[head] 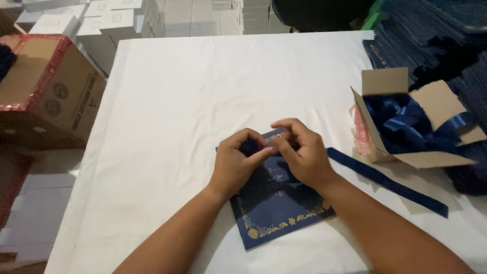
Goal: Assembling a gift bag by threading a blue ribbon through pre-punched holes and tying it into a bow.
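Navy-blue card with gold floral border (276, 210) lies flat on the white cloth-covered table (167, 127) right in front of me, turned a little askew, its lower corner pointing back toward my body. Both my hands sit over its upper edge. My left hand (237, 161) is curled, thumb and forefinger pinched together at the top of the card, though I cannot tell exactly what is caught between them. My right hand (300, 155) is bent over the same spot, fingertips pressed close to those of the left, nipping something small at the card's upper edge near a little gold dot; whether it is ribbon or the card itself is hidden by my fingers.

Just beside my right wrist a long dark-blue satin ribbon strip (388, 181) runs flat across the cloth, slanting away toward the right edge of the table. Beyond it, near my right hand, an open brown cardboard box (385, 83) stands with its flaps up, stuffed with loops of shiny blue ribbon (406, 124). Behind and to the right of that box are piles of dark-blue cards (436, 35). Well apart on the left, off the table, sits a larger brown cardboard carton with red tape (48, 89), and stacks of white boxes (116, 20) line the far side.
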